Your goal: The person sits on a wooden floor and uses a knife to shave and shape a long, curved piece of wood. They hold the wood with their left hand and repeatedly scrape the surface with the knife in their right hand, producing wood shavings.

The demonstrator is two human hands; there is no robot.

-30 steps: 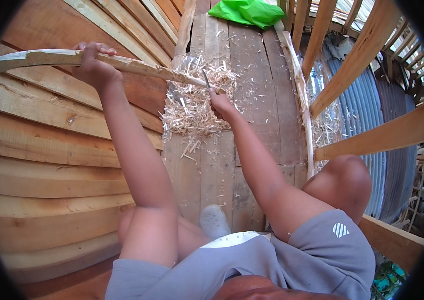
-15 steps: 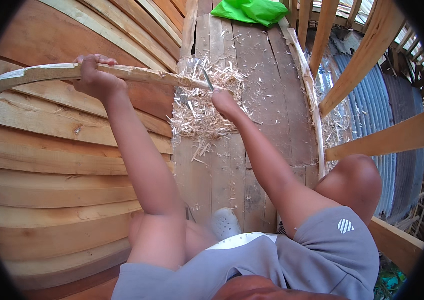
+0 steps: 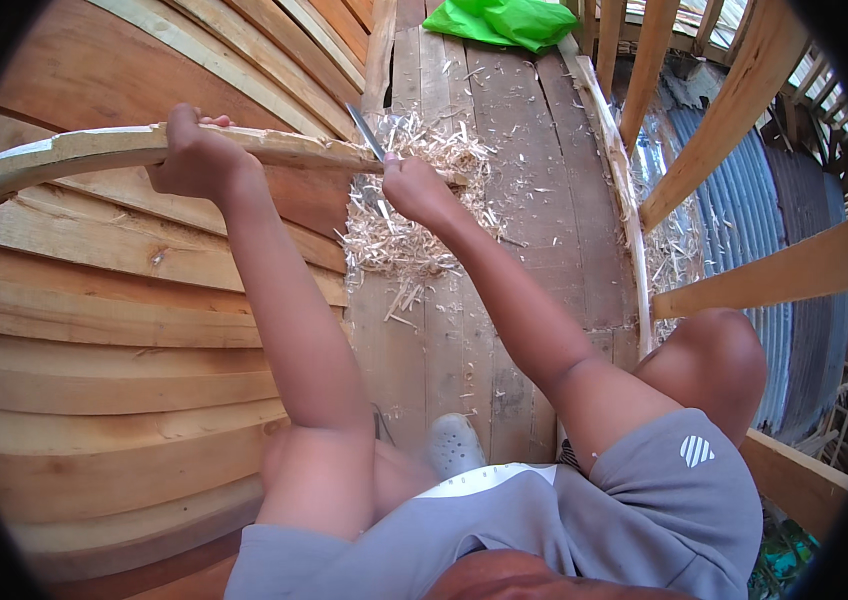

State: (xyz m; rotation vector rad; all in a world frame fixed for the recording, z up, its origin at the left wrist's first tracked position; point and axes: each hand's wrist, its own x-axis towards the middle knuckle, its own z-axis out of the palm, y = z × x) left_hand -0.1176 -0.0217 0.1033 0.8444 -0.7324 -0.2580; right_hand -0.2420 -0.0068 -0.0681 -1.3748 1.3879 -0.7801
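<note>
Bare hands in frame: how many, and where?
2. Bare left hand: upper left, gripping the long, curved pale-wood strip. Bare right hand: upper middle, holding the grey metal-bladed knife against the strip. Some fingers are hidden.

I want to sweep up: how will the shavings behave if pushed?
The shavings are probably light, being thin slivers. They would likely scatter rather than slide as one, since many lie loose over the boards. Where heaped, some may drag together, as they look tangled.

You had two hands [image 3: 202, 162], one knife [image 3: 366, 132], one curved wooden piece [image 3: 309, 152], one green bundle [image 3: 504, 22] and one visible pale clog [image 3: 456, 448].
</note>
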